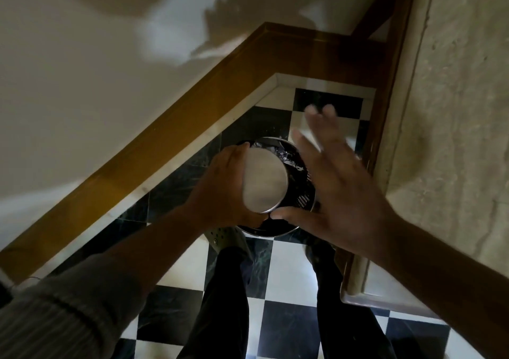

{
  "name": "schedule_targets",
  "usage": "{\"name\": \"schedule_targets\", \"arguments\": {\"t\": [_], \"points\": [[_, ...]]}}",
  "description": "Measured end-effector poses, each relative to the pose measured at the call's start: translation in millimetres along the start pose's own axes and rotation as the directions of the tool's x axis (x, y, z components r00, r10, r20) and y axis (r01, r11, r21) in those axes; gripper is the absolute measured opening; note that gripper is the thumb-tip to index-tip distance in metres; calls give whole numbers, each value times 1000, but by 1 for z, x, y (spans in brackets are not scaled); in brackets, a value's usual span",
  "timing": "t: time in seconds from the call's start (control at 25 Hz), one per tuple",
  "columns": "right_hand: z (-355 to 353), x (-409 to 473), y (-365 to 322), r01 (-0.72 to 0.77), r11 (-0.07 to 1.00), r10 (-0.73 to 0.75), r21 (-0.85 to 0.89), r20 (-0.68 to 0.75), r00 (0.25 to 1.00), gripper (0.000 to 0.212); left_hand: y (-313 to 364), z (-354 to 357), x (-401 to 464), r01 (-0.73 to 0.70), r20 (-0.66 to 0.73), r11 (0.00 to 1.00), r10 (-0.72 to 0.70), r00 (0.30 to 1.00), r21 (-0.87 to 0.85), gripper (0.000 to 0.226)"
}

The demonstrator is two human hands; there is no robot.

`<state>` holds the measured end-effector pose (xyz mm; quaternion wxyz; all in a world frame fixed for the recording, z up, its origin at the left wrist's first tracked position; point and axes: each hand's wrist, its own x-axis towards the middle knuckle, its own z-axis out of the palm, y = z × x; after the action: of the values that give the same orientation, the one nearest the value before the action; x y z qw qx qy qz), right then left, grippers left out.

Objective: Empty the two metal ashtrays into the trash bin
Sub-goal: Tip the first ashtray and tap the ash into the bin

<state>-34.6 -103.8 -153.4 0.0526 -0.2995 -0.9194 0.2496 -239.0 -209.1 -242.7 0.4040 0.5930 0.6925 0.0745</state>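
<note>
My left hand (224,185) grips a round metal ashtray (265,181), turned over so its flat steel underside faces up at me. It hangs directly over the trash bin (304,201), a black perforated can with a shiny rim that stands on the floor in the corner. Crumpled dark waste shows inside the bin at its far side. My right hand (334,182) is flat with fingers spread, blurred, just right of the ashtray and above the bin. It holds nothing. No second ashtray is in view.
The floor is black-and-white checkered tile (287,270). A brown wooden skirting (170,127) runs along the white wall on the left. A rough stone wall (454,138) rises on the right. My legs and shoes (225,237) stand just in front of the bin.
</note>
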Motion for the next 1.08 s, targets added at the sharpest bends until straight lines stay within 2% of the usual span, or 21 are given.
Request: {"name": "schedule_targets", "arguments": {"t": [0.08, 0.12, 0.16, 0.2, 0.24, 0.28, 0.32, 0.36, 0.4, 0.48, 0.56, 0.64, 0.68, 0.72, 0.76, 0.8, 0.84, 0.88, 0.96, 1.0, 1.08], "points": [[-23, 7, -18, 46, 997, -30, 55, -269, 963, 108, -2, 6, -3, 0, -24, 1000, 0, 1000, 0, 144], [-22, 7, -24, 50, 998, -34, 43, -306, 951, 111, 1, 9, -3, -10, -51, 1000, 10, 999, -5, 143], [-10, 4, -26, 51, 999, -51, -4, -217, 975, 116, 3, 12, -1, -27, -87, 999, 25, 996, -18, 139], [6, -1, -25, 71, 995, -71, -68, 5, 997, 124, 7, 16, 0, -39, -127, 999, 36, 991, -26, 132], [26, -5, -21, 136, 985, -102, -106, 275, 956, 130, 8, 16, 2, -48, -160, 999, 44, 986, -17, 127], [43, -12, -17, 190, 976, -116, -107, 480, 870, 132, 9, 17, 4, -45, -170, 999, 43, 984, -13, 124], [55, -16, -11, 214, 971, -114, -102, 589, 800, 132, 10, 17, 4, -33, -177, 999, 29, 984, -20, 126], [63, -15, -6, 220, 969, -102, -110, 632, 768, 131, 8, 17, 5, -10, -184, 999, 4, 983, -31, 128], [65, -10, -3, 215, 968, -92, -127, 621, 778, 131, 6, 17, 5, 13, -191, 999, -21, 981, -44, 130], [49, 1, -6, 192, 974, -112, -121, 481, 869, 131, 4, 19, 5, 14, -167, 999, -20, 986, -35, 129], [28, 4, -14, 181, 981, -162, -65, 227, 960, 128, 5, 17, 3, -23, -151, 999, 18, 988, -32, 129], [13, 0, -20, 142, 989, -145, -52, -67, 987, 125, 7, 14, 5, -30, -157, 997, 18, 987, -74, 132], [15, -4, -19, 112, 991, -119, -77, -93, 989, 125, 9, 15, 6, -23, -164, 995, 6, 986, -101, 133], [22, -7, -17, 110, 988, -108, -113, 19, 994, 128, 11, 16, 7, -18, -183, 994, -2, 983, -110, 131], [33, -10, -14, 151, 977, -112, -147, 244, 963, 132, 14, 19, 7, -11, -193, 995, -9, 981, -101, 127], [45, -16, -10, 193, 969, -106, -155, 446, 889, 135, 19, 20, 5, 6, -179, 996, -22, 984, -88, 124], [55, -20, -6, 210, 965, -88, -154, 566, 820, 136, 23, 22, 4, 27, -160, 996, -40, 986, -85, 123], [62, -21, -2, 221, 962, -75, -163, 617, 784, 136, 25, 22, 3, 56, -163, 993, -72, 984, -99, 123], [57, -14, -2, 207, 962, -80, -176, 545, 835, 135, 26, 25, 6, 55, -189, 992, -76, 979, -116, 121], [47, -9, -6, 182, 970, -93, -163, 445, 891, 135, 24, 29, 6, 39, -189, 995, -55, 980, -92, 118], [26, -5, -15, 135, 985, -118, -110, 146, 982, 130, 20, 30, 9, -22, -187, 1000, 21, 982, 1, 118]]}}
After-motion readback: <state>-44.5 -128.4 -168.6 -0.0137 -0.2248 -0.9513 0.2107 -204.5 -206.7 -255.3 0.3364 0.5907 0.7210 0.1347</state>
